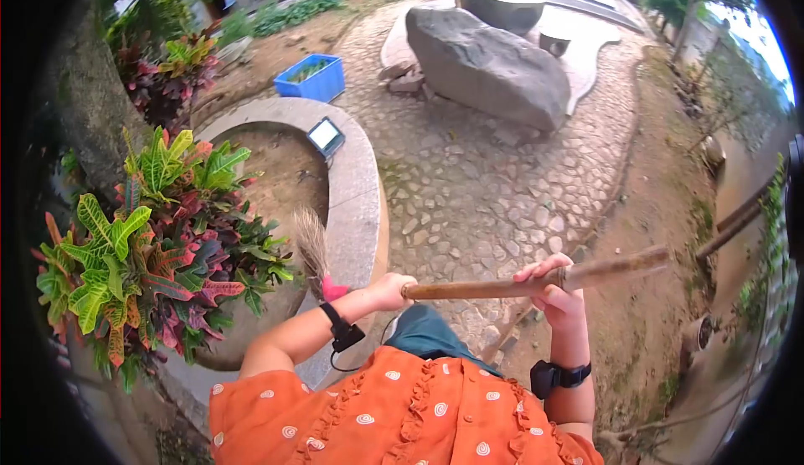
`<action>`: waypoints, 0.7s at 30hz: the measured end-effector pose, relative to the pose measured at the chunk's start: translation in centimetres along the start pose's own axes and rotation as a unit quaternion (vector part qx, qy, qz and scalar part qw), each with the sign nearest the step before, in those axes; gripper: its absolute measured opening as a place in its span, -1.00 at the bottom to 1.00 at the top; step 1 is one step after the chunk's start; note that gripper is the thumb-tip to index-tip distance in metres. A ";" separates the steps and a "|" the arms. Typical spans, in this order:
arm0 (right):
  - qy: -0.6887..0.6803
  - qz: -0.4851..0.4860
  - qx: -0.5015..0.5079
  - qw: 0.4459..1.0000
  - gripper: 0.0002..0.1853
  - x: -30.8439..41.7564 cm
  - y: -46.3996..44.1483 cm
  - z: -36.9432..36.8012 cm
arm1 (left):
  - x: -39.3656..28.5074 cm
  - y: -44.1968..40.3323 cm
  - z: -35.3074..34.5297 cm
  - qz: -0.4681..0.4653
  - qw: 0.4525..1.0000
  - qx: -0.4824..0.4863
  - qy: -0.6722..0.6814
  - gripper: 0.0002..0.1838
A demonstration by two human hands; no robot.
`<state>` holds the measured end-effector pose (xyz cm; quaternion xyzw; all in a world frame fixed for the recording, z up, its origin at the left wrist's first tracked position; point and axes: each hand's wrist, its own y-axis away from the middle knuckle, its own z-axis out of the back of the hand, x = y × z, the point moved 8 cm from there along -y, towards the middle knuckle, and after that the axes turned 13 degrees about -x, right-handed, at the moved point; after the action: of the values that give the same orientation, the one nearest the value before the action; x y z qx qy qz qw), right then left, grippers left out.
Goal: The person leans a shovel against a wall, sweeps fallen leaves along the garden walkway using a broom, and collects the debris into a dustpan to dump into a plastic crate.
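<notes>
A broom with a wooden handle (469, 289) is held crosswise in front of my body. My left hand (389, 291) is closed around the handle toward its brush end. Further along, my right hand (553, 287) wraps the same handle, whose free end points right. Straw bristles (311, 243) with a pink binding (335, 288) show past my left forearm, beside the curved planter edge. The join between the binding and the handle is hidden by my left hand and wrist.
A curved stone planter rim (356, 163) carries a small solar-type lamp (325, 136). Colourful leafy plants (167, 255) spread at left. Beyond are a blue crate (311, 79) holding green matter and a large boulder (490, 67) on cobbled paving (469, 205). Bare soil (645, 188) runs along the right.
</notes>
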<state>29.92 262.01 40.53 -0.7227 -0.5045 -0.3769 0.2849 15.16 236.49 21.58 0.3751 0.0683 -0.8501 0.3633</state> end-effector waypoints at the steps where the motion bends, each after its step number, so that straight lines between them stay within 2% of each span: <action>1: -0.010 -0.005 -0.002 1.000 -0.58 0.0 -1.8 -0.1 | 0.9 -1.9 0.0 0.008 1.000 -0.010 0.001 -0.70; 4: 0.043 -0.026 -0.012 0.999 -0.60 0.2 -7.1 3.1 | 1.7 -8.5 0.5 0.013 0.999 -0.032 0.009 -0.71; 6: 0.047 -0.002 -0.013 0.999 -0.66 1.2 -10.8 4.9 | 1.3 -14.3 0.0 -0.010 1.000 -0.018 0.010 -0.72; 8: 0.093 0.086 -0.075 0.989 -0.67 3.4 -14.4 8.6 | -1.3 -20.6 0.3 -0.027 1.000 -0.003 -0.007 -0.73; 10: 0.099 0.081 -0.140 0.982 -0.70 6.3 -17.4 11.4 | -3.6 -27.6 -0.1 -0.047 0.999 0.016 -0.021 -0.75; 12: 0.131 0.113 -0.148 0.974 -0.66 9.1 -20.7 13.7 | -6.4 -34.7 0.0 -0.115 0.993 0.004 -0.017 -0.76; 16: 0.246 0.197 -0.164 0.935 -0.49 13.5 -26.6 15.1 | -9.3 -48.1 -0.2 -0.164 0.986 0.013 0.027 -0.77; 18: 0.268 0.206 -0.177 0.924 -0.47 16.0 -29.4 15.6 | -12.5 -51.5 -0.1 -0.203 0.977 0.036 0.043 -0.78; 21: 0.271 0.225 -0.234 0.906 -0.31 19.1 -32.0 18.3 | -13.4 -56.1 -1.5 -0.195 0.976 0.074 0.068 -0.77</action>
<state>8.39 296.81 47.30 -0.7330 -0.1294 -0.5914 0.3102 -15.42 285.45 20.97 0.4375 0.1013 -0.8797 0.1566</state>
